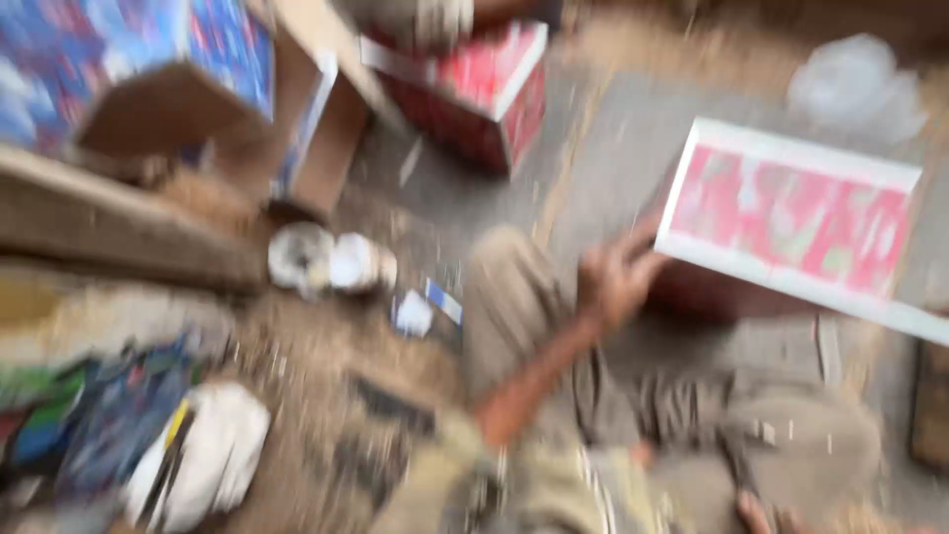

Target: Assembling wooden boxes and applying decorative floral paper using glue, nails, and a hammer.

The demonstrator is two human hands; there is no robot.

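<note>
Dusty floor [633,148]; hand [615,282] seemingly on box [791,222]

The red box [791,222] looks like glossy printed cardboard with a white border. The floor [633,138] is rough, matt concrete with sawdust. The trousers [514,297] are matt cloth.

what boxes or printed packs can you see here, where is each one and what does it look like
Red and white printed box: right side, flat rectangular panel with a white border, held at its left edge by a hand.
Red box with white rim: top centre, on the floor.
Blue printed carton: top left, brown inside.
Everything is blurred.
</note>
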